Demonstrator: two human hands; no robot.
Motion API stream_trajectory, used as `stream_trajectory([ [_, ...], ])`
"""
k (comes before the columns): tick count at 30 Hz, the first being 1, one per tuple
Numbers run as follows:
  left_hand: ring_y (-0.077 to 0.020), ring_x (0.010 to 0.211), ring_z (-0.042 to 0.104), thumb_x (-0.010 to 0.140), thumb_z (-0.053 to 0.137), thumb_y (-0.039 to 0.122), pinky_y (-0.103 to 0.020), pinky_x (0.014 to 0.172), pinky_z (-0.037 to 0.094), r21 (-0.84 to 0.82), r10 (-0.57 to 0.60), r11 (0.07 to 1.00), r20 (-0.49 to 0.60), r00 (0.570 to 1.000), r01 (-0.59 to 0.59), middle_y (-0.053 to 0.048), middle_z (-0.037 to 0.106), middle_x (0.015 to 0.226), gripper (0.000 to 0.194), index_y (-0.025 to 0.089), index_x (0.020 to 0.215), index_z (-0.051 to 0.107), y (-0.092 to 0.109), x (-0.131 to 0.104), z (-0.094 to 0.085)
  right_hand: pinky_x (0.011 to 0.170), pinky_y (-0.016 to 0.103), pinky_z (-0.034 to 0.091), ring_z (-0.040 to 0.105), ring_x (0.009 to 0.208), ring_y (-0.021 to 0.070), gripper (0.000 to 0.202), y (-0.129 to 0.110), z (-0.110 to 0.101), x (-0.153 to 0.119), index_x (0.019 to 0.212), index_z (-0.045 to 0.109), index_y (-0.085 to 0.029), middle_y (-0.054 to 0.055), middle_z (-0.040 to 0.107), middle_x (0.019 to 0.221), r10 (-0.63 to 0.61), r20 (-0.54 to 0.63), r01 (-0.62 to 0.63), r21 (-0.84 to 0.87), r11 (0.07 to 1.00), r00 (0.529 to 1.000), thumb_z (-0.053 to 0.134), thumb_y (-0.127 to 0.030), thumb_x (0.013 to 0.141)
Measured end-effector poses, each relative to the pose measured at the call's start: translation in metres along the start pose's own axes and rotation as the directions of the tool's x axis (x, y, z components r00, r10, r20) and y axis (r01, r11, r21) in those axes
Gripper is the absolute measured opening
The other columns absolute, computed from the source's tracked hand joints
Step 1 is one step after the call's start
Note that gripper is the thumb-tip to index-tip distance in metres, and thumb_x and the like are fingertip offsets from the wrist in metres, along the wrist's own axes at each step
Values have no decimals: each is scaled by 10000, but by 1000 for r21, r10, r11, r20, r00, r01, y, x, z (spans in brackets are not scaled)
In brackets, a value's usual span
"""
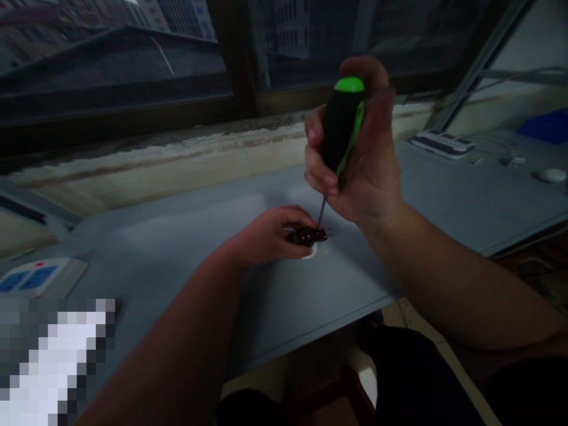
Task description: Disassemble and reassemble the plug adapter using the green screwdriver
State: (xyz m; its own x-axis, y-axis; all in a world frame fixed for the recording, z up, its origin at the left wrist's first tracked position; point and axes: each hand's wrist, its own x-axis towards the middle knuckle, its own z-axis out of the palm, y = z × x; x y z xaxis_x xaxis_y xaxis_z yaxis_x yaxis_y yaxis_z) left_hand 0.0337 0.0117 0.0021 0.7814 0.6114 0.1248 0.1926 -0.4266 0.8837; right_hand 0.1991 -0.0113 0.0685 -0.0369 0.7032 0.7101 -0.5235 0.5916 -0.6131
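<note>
My right hand (368,160) is wrapped round the black and green handle of a screwdriver (339,124), held upright with a slight tilt. Its thin shaft runs down to a small dark, glossy part (307,236), where the tip meets the top; the exact contact point is too small to tell. Fingers and thumb of my left hand (275,236) grip that part from the left, low over the table. Thin metal prongs seem to stick out of its right end. Just under it a white round piece (309,251) shows partly, the rest hidden by my left hand.
The grey table (186,231) runs along a window ledge. A white power strip with blue sockets (39,278) lies at the left, another power strip (442,144) at the back right. Cables, a white round object (551,175) and a blue item (544,125) are farther right.
</note>
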Motion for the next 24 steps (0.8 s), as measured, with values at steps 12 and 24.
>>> stream_trajectory([
  [12,-203,1006,704,731,829,174,-333,906,575,21,19,1000,-6,1000,-19,-81,730,1105,275,175,995,755,3,0,1,526,284,466,562,602,147,476,-4,-8,-3,1311,525,-383,-4,676,940,97,22,-94,-110,990,995,615,-647,926],
  [24,-194,1014,703,737,832,190,-329,925,569,19,3,1000,-4,1000,-3,-77,728,1114,287,184,1013,754,3,0,0,532,268,516,624,687,167,517,17,-25,2,1324,473,-474,-31,603,842,-59,41,63,-103,993,997,678,-666,890],
])
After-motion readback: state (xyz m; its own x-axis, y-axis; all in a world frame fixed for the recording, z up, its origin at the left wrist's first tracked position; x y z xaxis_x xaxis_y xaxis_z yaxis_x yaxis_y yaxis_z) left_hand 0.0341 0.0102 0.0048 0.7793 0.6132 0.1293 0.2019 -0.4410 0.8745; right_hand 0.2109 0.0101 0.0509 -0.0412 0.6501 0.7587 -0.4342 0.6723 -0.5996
